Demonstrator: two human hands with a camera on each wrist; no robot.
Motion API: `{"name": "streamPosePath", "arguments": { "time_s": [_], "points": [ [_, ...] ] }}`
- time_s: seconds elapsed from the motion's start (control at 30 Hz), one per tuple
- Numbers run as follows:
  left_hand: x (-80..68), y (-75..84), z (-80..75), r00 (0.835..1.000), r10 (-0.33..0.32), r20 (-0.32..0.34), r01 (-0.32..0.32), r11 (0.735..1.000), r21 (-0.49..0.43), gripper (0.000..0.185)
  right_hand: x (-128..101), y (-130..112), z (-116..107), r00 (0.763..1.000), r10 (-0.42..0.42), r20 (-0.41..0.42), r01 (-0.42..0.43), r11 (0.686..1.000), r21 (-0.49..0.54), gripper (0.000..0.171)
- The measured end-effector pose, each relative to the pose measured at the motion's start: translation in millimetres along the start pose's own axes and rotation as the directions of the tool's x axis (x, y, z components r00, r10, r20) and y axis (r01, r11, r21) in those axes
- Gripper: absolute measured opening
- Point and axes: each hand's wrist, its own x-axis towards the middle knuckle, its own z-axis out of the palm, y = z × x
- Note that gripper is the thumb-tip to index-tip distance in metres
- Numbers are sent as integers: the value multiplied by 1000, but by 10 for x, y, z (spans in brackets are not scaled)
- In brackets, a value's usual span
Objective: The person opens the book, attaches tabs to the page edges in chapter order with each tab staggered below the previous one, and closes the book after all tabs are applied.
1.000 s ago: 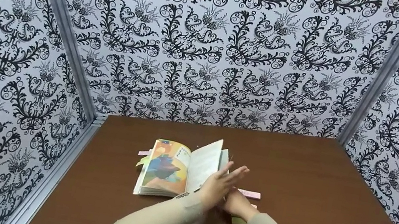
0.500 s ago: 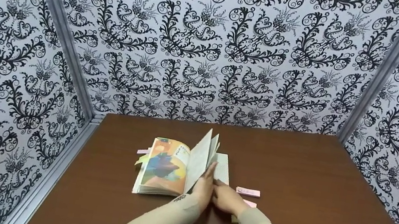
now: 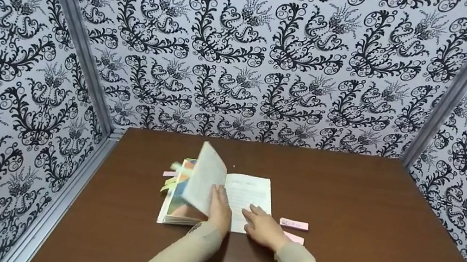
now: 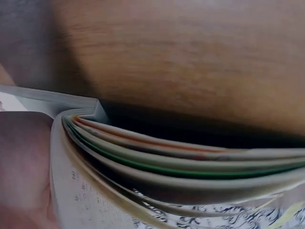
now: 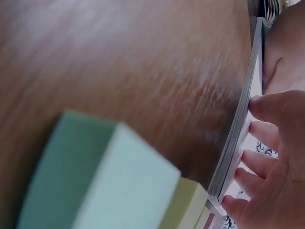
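Note:
An open book (image 3: 252,190) lies on the brown table, with a colourful illustrated page (image 3: 176,208) on its left side and printed text on the right. Several pages (image 3: 206,176) stand raised, leaning to the left. Against their right face, near the spine, my left hand (image 3: 220,211) presses with straight fingers. The left wrist view shows those pages (image 4: 86,198) bowed beside the hand. My right hand (image 3: 264,229) rests on the lower right of the text page, fingers spread; its fingertips (image 5: 228,202) touch the page by the edge in the right wrist view.
Coloured tabs (image 3: 169,182) stick out from the book's left edge. To the right lies a pink sticky-note pad (image 3: 294,224), with another pink pad (image 3: 295,238) partly behind the right wrist. Green (image 5: 128,176) and yellow (image 5: 183,205) pads stand close by the right wrist camera. Patterned walls enclose the table.
The raised pages have swung from the right over to the left, with the left hand following. My hands, earlier close together, have parted, and the right-hand text page is now exposed.

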Motion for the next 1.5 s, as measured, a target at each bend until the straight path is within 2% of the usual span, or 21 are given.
{"name": "streamPosePath", "arguments": {
  "time_s": [0.13, 0.2, 0.33, 0.4, 0.47, 0.6, 0.7, 0.77, 0.83, 1.0, 1.07, 1.17, 1.23, 1.3, 1.4, 1.5],
  "points": [
    [7, -75, 44, 999, -30, -38, 23, 984, -178, 49, -9, -1, -40, 1000, 19, 7, -19, 999, 27, 45],
    [12, -106, 70, 996, -68, -66, 45, 952, -302, 46, -10, -3, -62, 1000, 20, 7, -20, 999, 33, 45],
    [23, -164, 137, 988, -122, -89, 59, 852, -520, 44, -2, -9, -100, 1000, 14, 4, -14, 998, 62, 46],
    [34, -192, 172, 988, -128, -84, 50, 787, -615, 45, 2, -7, -112, 1000, 13, 4, -13, 997, 75, 47],
    [48, -221, 205, 993, -104, -62, 34, 734, -678, 47, 4, 1, -116, 1000, 16, 9, -17, 996, 83, 47],
    [62, -294, 240, 998, -56, -27, 12, 601, -799, 50, 15, 24, -115, 1000, 16, 14, -17, 996, 86, 48],
    [45, -365, 238, 1000, -20, -3, 8, 520, -854, 53, 32, 39, -113, 1000, 15, 21, -17, 997, 79, 49],
    [36, -403, 237, 1000, 2, 4, 3, 479, -878, 53, 43, 47, -112, 999, 17, 28, -19, 997, 70, 49],
    [27, -430, 241, 1000, 23, 9, -3, 457, -890, 53, 46, 51, -110, 999, 18, 33, -21, 998, 65, 49],
    [60, -458, 298, 998, 51, 23, -2, 449, -893, 54, 54, 49, -121, 999, 18, 39, -21, 997, 71, 48],
    [78, -476, 330, 998, 56, 36, 9, 416, -909, 57, 60, 47, -117, 999, 18, 40, -21, 998, 66, 48],
    [77, -521, 406, 996, 57, 67, 44, 339, -940, 60, 67, 45, -93, 999, 13, 48, -16, 997, 70, 48],
    [57, -563, 486, 995, 43, 92, 75, 306, -949, 61, 64, 42, -69, 998, 11, 63, -16, 997, 79, 48],
    [27, -611, 583, 993, 23, 117, 105, 295, -950, 60, 55, 39, -49, 997, 7, 73, -14, 996, 90, 49],
    [-17, -680, 702, 990, 5, 139, 131, 306, -943, 57, 35, 34, -33, 997, 14, 72, -21, 996, 88, 50],
    [-38, -713, 731, 989, -1, 146, 139, 315, -939, 57, 38, 15, -53, 997, 40, 71, -45, 996, 73, 51]
  ]
}}
